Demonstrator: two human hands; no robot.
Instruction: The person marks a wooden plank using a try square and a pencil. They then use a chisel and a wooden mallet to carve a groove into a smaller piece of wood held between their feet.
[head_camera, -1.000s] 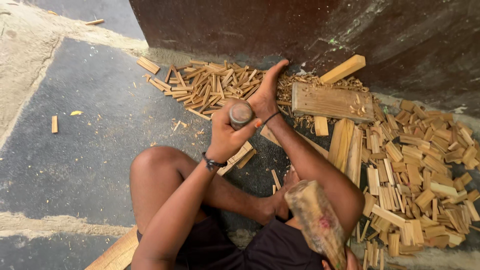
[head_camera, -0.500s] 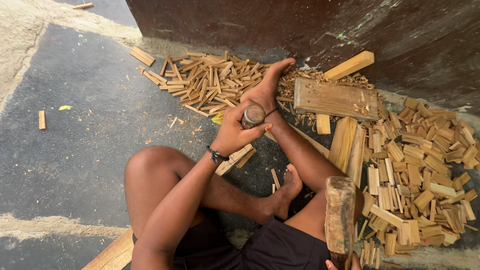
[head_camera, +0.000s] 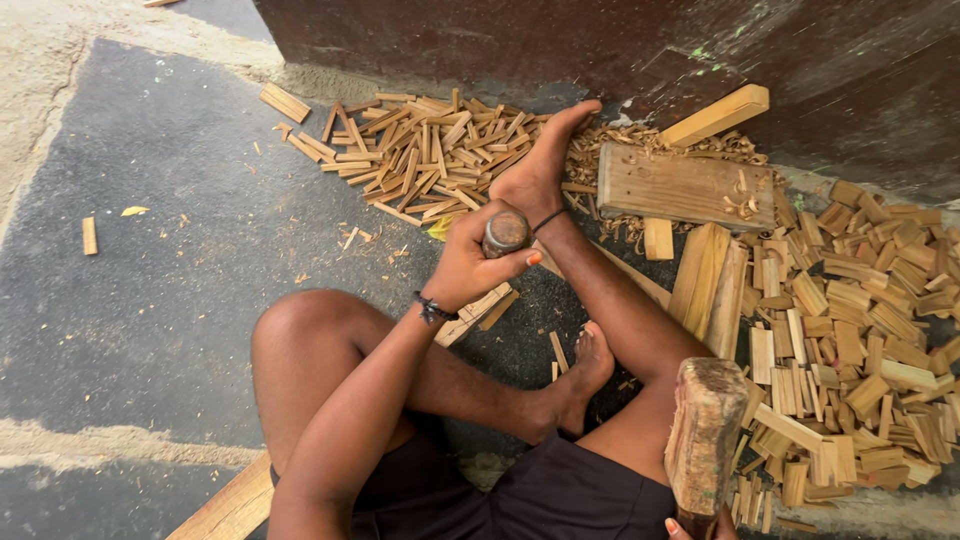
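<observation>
I have the blade handle (head_camera: 506, 233) clenched in my left hand (head_camera: 470, 268), its round dark end poking up out of the fist, held low over the dark floor (head_camera: 150, 300) just in front of my outstretched right foot (head_camera: 540, 170). I cannot see the blade itself or what its edge sits on; my fingers hide that. My right hand (head_camera: 700, 525) is only a sliver at the bottom edge, wrapped around the shaft of the wooden mallet (head_camera: 703, 435), whose worn head stands upright beside my thigh. From here I judge the main danger is a strike that lands off-centre: the handle end is a small target and my thumb and knuckles ring it closely, so a glancing blow would hit them. If the blade twisted or slipped, it could run toward the foot stretched out just beyond it, or the other foot (head_camera: 585, 375) tucked close below. Loose slivers lie near the fist, so the workpiece could skid. Farther out, the thin sticks (head_camera: 420, 150) lie heaped near the wall, the flat plank (head_camera: 685, 185) sits to the right, and the cut blocks (head_camera: 860, 320) are piled beyond it.
</observation>
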